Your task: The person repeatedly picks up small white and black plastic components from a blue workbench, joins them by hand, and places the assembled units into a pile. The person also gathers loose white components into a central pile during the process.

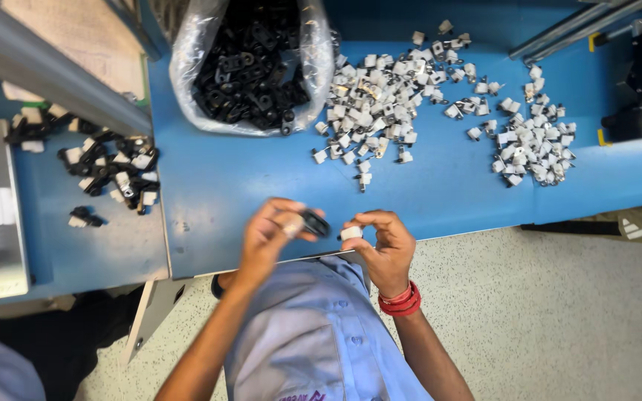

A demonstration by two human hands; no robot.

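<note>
Hands at bench [261, 186] edge: left hand [267, 236] fingers pinch black clip [314, 223], right hand [384, 241] fingers pinch white piece [351, 233], close together over edge. Loose grip/misalignment could drop either part to floor [559, 312].

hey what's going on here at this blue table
A person in a light blue shirt sits at a blue table, holding a small black part in the left hand and a small white part in the right hand, close together. Ahead lie a clear bag of black parts and loose heaps of white parts. A pile of joined black-and-white pieces sits to the left.
</note>
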